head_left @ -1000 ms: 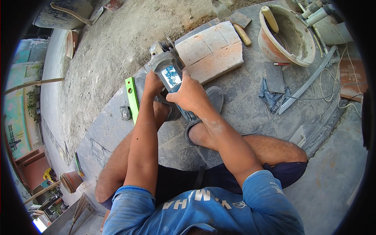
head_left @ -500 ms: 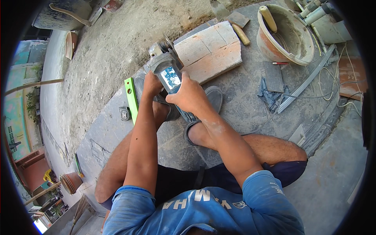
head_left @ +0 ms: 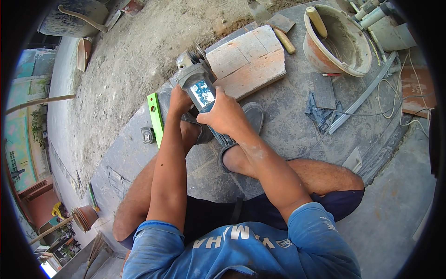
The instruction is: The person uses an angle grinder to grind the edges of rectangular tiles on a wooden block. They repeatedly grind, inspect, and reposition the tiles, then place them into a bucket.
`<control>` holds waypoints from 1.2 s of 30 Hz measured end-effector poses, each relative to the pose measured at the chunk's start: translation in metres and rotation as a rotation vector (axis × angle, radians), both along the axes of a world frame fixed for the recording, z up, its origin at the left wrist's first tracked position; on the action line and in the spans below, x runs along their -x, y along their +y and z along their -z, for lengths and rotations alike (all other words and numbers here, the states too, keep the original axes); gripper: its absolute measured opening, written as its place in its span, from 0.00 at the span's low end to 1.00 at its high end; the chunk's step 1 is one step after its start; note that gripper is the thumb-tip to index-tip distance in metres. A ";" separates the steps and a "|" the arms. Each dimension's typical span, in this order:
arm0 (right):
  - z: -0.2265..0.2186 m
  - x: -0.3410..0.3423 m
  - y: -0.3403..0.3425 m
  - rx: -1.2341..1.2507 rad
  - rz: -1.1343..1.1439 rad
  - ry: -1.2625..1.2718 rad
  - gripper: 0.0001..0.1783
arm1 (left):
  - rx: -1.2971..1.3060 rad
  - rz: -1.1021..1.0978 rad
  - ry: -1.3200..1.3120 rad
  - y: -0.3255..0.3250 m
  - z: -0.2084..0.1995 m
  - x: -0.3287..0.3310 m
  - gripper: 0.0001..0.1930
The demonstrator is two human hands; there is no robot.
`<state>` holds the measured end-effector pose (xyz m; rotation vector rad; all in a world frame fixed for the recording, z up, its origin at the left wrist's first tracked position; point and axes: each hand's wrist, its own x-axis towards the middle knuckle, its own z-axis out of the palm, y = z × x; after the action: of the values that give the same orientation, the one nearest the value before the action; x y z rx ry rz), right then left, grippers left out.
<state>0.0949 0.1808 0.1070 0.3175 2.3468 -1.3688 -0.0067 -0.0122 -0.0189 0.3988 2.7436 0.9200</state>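
Both my hands hold an angle grinder (head_left: 193, 76), its body running back between my feet. My right hand (head_left: 225, 111) wraps round the body, fingers closed. On the other side, near the gear head, my left hand (head_left: 180, 100) grips it, its fingers partly hidden. The cutting disc (head_left: 204, 60) stands upright at the left end of a pale block (head_left: 251, 56) with thin lines across its top. Whether disc and block touch, I cannot tell. The block lies on the grey floor just beyond my shoes.
A green spirit level (head_left: 155, 118) and a tape measure (head_left: 147, 135) lie left of my feet. At the far right stands a mortar-stained bucket (head_left: 312, 53). A trowel (head_left: 284, 41) lies behind the block. A metal strip (head_left: 360, 100), cables and a rag (head_left: 318, 114) are at right.
Almost nothing differs. The grinder's head and disc have shifted very slightly; both hands keep the same grip.
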 end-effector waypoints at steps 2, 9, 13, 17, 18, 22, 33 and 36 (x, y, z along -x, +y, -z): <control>0.001 -0.001 0.002 -0.008 0.007 0.008 0.41 | -0.003 -0.044 -0.076 0.008 -0.008 -0.003 0.27; 0.006 0.000 -0.001 0.011 0.012 0.007 0.50 | -0.022 -0.063 -0.061 0.006 -0.011 -0.002 0.27; 0.005 0.000 -0.001 0.012 0.007 0.005 0.50 | -0.049 -0.093 -0.071 0.004 -0.009 -0.003 0.27; 0.003 -0.002 0.000 -0.006 0.018 0.015 0.40 | -0.050 -0.092 -0.095 0.007 -0.013 -0.005 0.26; 0.003 -0.003 0.000 -0.007 0.019 0.016 0.40 | -0.050 -0.091 -0.095 0.008 -0.014 -0.005 0.26; 0.003 -0.004 0.000 -0.006 0.018 0.017 0.40 | -0.025 -0.062 -0.052 0.007 -0.015 -0.005 0.27; 0.004 -0.003 0.002 0.003 0.007 0.009 0.40 | -0.051 -0.070 -0.043 0.004 -0.006 -0.001 0.28; 0.004 -0.004 0.003 0.029 0.011 0.014 0.48 | -0.063 -0.056 -0.032 0.002 -0.004 0.000 0.28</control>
<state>0.0986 0.1837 0.1033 0.3146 2.3375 -1.4130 -0.0063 -0.0101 -0.0149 0.3167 2.7151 1.0192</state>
